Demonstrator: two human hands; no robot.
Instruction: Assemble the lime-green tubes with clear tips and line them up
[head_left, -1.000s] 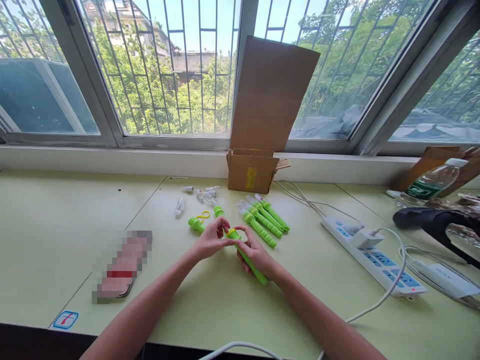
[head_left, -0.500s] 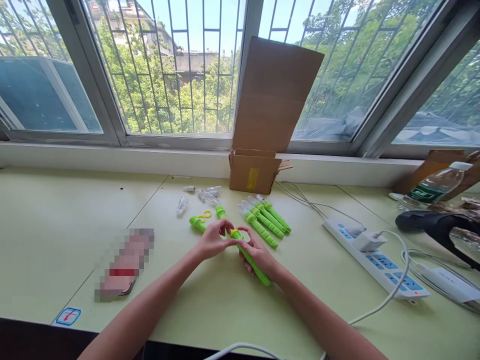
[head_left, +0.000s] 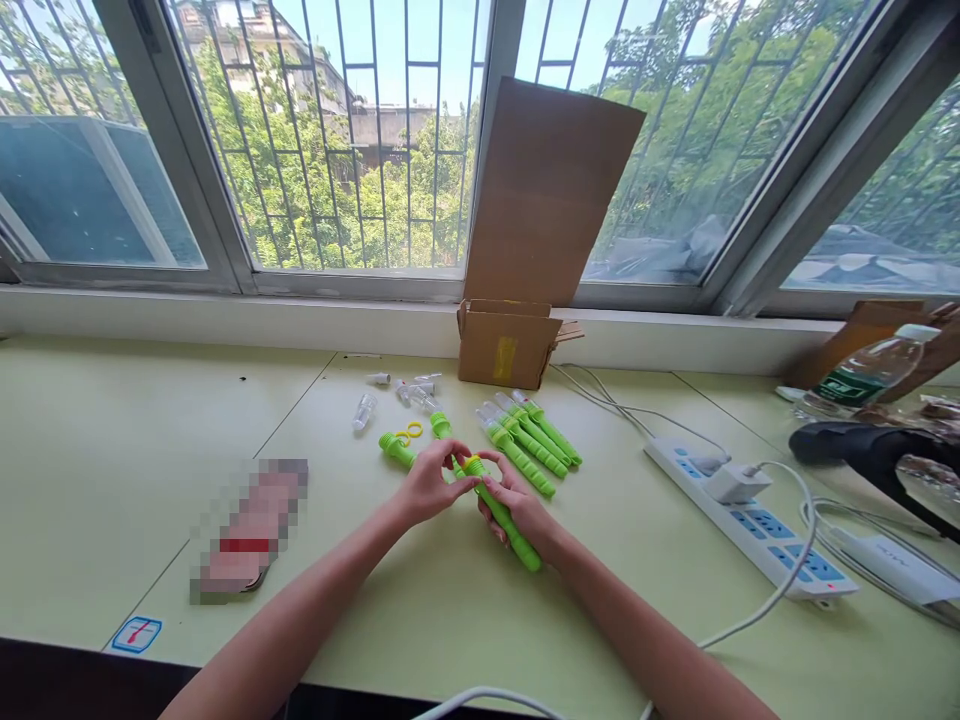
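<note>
A bright green plastic tube (head_left: 514,532) with a threaded neck lies slanted in my right hand (head_left: 517,508), whose fingers are wrapped round its upper part. Around its neck sits a yellow ring (head_left: 472,463). My left hand (head_left: 431,485) is curled at that end, its index finger and thumb pinched about the ring. Just beyond my left hand lie another green tube (head_left: 394,448) and one more green tube (head_left: 441,424), both uncapped. Two loose yellow rings (head_left: 414,429) rest beside them. Several clear caps (head_left: 364,412) are scattered farther back.
Right of my hands lie several green tubes with clear caps (head_left: 525,455). An open cardboard box (head_left: 499,350) stands by the window. A white power strip (head_left: 750,525) with cables, a water bottle (head_left: 862,375) and a black object (head_left: 847,445) are at right; a blurred phone-like object (head_left: 255,520) is left.
My left thumb has shifted slightly on the neck of the green tube, and the yellow ring shows a little differently. Both hands otherwise stay in place.
</note>
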